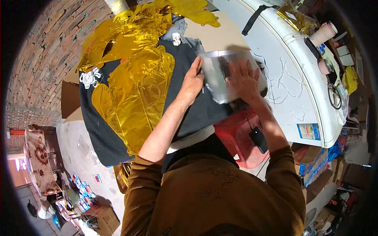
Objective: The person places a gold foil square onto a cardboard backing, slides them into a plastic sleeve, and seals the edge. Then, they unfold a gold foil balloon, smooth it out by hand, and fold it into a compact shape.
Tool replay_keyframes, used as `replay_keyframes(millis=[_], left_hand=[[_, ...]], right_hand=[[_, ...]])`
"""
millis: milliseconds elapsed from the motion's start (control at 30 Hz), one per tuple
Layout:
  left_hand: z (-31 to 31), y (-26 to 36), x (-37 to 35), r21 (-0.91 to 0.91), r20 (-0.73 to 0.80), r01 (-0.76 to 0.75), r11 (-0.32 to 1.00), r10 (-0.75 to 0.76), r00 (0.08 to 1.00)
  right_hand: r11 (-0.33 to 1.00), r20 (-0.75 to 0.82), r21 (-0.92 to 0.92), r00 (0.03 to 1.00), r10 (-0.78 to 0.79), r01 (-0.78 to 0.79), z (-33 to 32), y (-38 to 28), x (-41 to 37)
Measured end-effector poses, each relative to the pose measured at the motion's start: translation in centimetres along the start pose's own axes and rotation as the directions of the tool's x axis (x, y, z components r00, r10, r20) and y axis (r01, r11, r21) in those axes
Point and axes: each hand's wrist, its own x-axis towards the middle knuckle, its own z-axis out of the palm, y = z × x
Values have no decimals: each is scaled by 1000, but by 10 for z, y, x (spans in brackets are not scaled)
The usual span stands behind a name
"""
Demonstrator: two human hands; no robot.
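A clear, silvery plastic bag [215, 84] with dark printing lies on the black cloth [189, 106] in front of me, its edges smeared by motion. My right hand [245, 80] rests flat on the bag with the fingers spread, slightly blurred. At the bag's left edge, my left hand [192, 83] has its fingers pressed together against that edge; a thin white bit shows below them. Left of that hand lie flat gold foil balloons [136, 92], with more crumpled gold foil [138, 31] piled behind. White string bundles sit at the cloth's left [90, 77] and top [176, 38].
Beige cardboard [214, 33] lies behind the bag. To the right is a white surface [285, 114] with loose white threads and a black strap [254, 19]. A red plastic stool [240, 135] with a black phone-like device [258, 139] stands below. A brick wall [47, 55] rises at left.
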Motion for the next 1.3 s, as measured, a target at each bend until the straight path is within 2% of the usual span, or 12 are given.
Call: replay_keyframes(millis=[133, 267, 367, 567, 700, 733, 767, 833, 1033, 1133, 1167, 1300], left_hand=[[-11, -6, -3, 258, -124, 44, 965, -12, 992], [-6, -11, -12, 625, -163, 12, 781, 115, 980], [-3, -6, -4, 742, -141, 47, 668, 86, 986], [-48, 8, 40, 836, -139, 25, 547, 168, 976], [-33, 26, 19, 910, -38, 90, 405, -135, 990], [-28, 11, 7, 926, 21, -7, 376, -31, 999], [-16, 25, -8, 933, 0, 26, 359, -74, 997], [-11, 4, -11, 963, 67, -82, 258, 66, 996], [-15, 30, -13, 993, 19, 7, 117, -223, 975], [-25, 48, -10, 997, 59, -70, -24, -315, 947], [-34, 45, -2, 995, 76, -85, -42, -184, 980], [-61, 84, 73, 1000, 4, -4, 1, 21, 1000]], right_hand=[[999, 95, 25, 994, 45, -48, -9, -5, -2], [999, 78, -3, 996, 39, -39, -8, -4, -2], [999, 48, -35, 998, 27, -25, -4, -4, -2], [1000, 16, -9, 1000, -5, 5, 4, 1, 0], [998, 53, -51, 998, -19, 22, 4, 1, 0], [999, 55, -37, 998, -19, 21, 3, 1, -1], [1000, 55, -22, 998, -18, 19, 0, -2, 1], [1000, 62, 3, 998, -1, 1, -6, -5, 2], [1000, 97, 9, 995, -8, 7, -8, -7, 4], [1000, 107, 13, 994, -4, 2, -10, -6, 4], [1000, 99, 31, 995, -10, 7, -10, -6, 4], [999, 144, 3, 989, -40, 40, -19, -4, 9]])
